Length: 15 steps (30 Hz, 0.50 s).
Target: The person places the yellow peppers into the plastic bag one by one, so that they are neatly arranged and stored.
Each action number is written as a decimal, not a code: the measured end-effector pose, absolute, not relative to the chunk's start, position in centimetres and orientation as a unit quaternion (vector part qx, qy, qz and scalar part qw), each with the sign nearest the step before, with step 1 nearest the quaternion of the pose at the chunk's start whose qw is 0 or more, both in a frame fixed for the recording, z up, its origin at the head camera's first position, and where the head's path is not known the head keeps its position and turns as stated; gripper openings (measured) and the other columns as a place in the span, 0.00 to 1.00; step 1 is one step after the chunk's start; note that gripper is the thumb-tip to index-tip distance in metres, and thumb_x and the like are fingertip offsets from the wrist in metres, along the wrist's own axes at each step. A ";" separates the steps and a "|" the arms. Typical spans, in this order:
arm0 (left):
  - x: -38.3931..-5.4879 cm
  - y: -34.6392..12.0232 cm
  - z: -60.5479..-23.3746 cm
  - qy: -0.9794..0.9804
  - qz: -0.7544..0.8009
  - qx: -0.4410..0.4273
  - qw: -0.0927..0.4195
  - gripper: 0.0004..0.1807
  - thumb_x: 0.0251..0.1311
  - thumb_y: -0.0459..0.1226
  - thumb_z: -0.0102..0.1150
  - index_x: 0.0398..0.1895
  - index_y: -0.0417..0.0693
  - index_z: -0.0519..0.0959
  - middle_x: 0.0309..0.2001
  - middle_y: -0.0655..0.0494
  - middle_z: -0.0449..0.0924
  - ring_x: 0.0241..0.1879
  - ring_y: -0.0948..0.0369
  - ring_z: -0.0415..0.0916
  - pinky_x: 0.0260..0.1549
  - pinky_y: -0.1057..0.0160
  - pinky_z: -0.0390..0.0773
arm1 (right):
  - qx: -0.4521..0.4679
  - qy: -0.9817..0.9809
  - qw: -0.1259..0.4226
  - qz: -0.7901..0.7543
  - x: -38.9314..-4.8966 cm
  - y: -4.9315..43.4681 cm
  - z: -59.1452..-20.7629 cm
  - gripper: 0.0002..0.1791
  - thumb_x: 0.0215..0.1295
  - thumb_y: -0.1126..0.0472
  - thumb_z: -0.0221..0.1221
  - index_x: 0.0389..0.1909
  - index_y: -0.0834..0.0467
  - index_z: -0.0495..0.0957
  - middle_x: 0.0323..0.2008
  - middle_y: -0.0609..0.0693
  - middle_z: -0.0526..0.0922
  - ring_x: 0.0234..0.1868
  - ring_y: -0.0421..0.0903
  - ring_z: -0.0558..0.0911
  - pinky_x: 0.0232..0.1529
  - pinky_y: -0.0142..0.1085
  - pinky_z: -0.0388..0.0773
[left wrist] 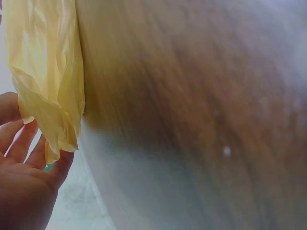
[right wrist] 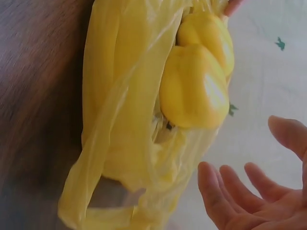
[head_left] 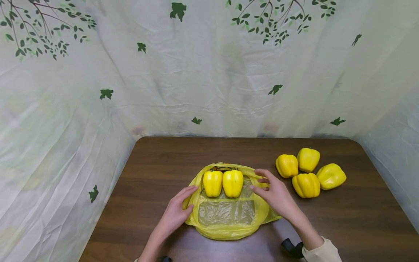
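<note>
A yellow plastic bag (head_left: pixel 226 233) lies spread on the table with its mouth facing up. Two yellow bell peppers (head_left: pixel 212 183) sit side by side in the far part of its mouth. At the bag's left edge, my left hand (head_left: pixel 176 211) touches the plastic with loosely bent fingers; in the left wrist view they are partly behind a fold of the bag (left wrist: pixel 48 72). My right hand (head_left: pixel 275 193) is by the bag's right rim, fingers spread and holding nothing. The right wrist view shows both peppers (right wrist: pixel 194 91) and that open hand (right wrist: pixel 249 196) apart from them.
Several more yellow bell peppers (head_left: pixel 306 185) are grouped on the right side of the brown wooden table (head_left: pixel 157 156). A pale cloth backdrop (head_left: pixel 209 72) with printed leaves hangs behind and at the sides. A black strap piece (head_left: pixel 291 248) shows at my right wrist.
</note>
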<state>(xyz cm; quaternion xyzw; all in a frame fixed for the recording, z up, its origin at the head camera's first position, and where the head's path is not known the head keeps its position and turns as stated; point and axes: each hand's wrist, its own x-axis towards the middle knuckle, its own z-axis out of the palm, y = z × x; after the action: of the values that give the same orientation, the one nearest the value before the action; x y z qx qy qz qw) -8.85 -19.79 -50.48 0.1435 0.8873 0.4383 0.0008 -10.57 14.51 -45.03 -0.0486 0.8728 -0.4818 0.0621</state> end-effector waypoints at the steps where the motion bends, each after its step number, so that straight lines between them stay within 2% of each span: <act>1: -8.9 -19.8 -50.5 0.887 0.438 0.144 0.001 0.32 0.51 0.20 0.64 0.62 0.46 0.78 0.62 0.55 0.74 0.65 0.55 0.67 0.64 0.51 0.65 | -0.048 0.874 0.057 -0.480 -10.5 14.7 -45.0 0.32 0.63 0.52 0.66 0.66 0.57 0.68 0.63 0.58 0.73 0.59 0.59 0.76 0.53 0.51 0.79; 4: -8.9 -19.7 -50.5 0.888 0.437 0.144 0.000 0.32 0.51 0.21 0.64 0.62 0.46 0.78 0.62 0.55 0.74 0.65 0.55 0.68 0.64 0.51 0.66 | -0.040 0.877 0.042 -0.477 -10.3 15.3 -44.9 0.31 0.64 0.54 0.65 0.65 0.56 0.68 0.63 0.59 0.73 0.59 0.59 0.76 0.52 0.50 0.79; 9: -9.0 -19.7 -50.5 0.888 0.436 0.144 -0.001 0.32 0.51 0.21 0.64 0.62 0.46 0.78 0.62 0.54 0.74 0.65 0.54 0.68 0.64 0.51 0.66 | -0.017 0.885 0.018 -0.466 -10.0 16.3 -45.0 0.31 0.65 0.52 0.64 0.66 0.55 0.67 0.61 0.61 0.74 0.54 0.60 0.79 0.47 0.49 0.82; 15: -9.1 -19.7 -50.5 0.886 0.440 0.147 -0.001 0.31 0.51 0.21 0.64 0.61 0.45 0.78 0.62 0.54 0.74 0.64 0.54 0.68 0.63 0.51 0.66 | -0.003 0.893 -0.019 -0.451 -9.4 17.7 -45.4 0.33 0.66 0.51 0.63 0.68 0.56 0.66 0.62 0.60 0.73 0.55 0.61 0.77 0.49 0.54 0.79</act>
<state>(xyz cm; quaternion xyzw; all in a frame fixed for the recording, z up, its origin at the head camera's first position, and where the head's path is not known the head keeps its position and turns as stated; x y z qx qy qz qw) -9.06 -19.71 -50.55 0.1466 0.8860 0.4400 -0.0013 -9.35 17.73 -45.37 -0.0028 0.8925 -0.4506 -0.0191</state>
